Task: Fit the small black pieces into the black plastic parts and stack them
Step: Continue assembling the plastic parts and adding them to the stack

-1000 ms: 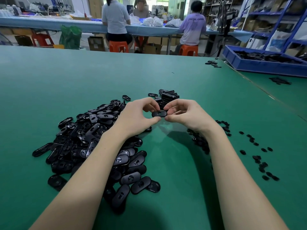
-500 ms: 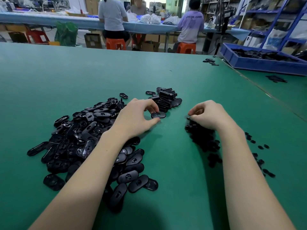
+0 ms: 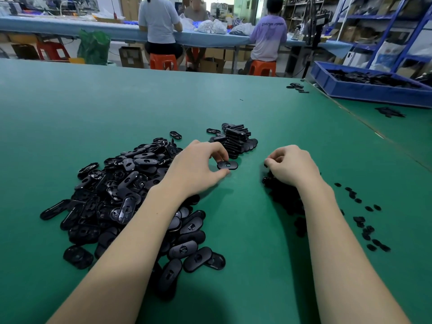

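My left hand (image 3: 198,169) pinches one black oval plastic part (image 3: 227,165) between thumb and fingers, just above the green table. A big loose pile of the same oval parts (image 3: 121,195) lies under and left of that forearm. A stack of fitted parts (image 3: 236,140) stands just behind the held part. My right hand (image 3: 292,167) is curled, fingertips down on a heap of small black pieces (image 3: 287,202); whether it pinches one is hidden. More small pieces (image 3: 364,220) lie scattered to the right.
The green table (image 3: 140,106) stretches far back. A blue bin (image 3: 374,90) of black parts sits at the back right, with a few loose parts (image 3: 297,87) near it. Three people sit at a long bench (image 3: 70,29) behind.
My hands have come apart: the right one left the oval part and dropped onto the heap of small pieces. The left hand kept the oval part and stayed near the stack.
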